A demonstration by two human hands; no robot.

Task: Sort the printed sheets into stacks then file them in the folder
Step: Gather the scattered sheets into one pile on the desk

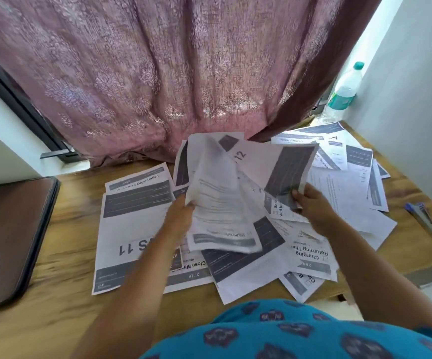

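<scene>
Several printed sheets lie scattered over the wooden table [62, 301]. My left hand [181, 213] grips a lifted, curling bundle of sheets [217, 200] at its left edge. Over the loose pile [339, 182] on the right, my right hand [310, 206] pinches a sheet with a dark grey block [287, 172] at its lower corner. A flatter stack topped by a sheet marked "11" [132, 229] lies at the left. The dark brown folder [10, 234] lies closed at the table's left edge.
A pink patterned curtain [158, 73] hangs behind the table. A plastic water bottle [341, 94] stands at the back right by the white wall. Blue-handled scissors [422, 218] lie near the right edge. My blue patterned clothing fills the bottom.
</scene>
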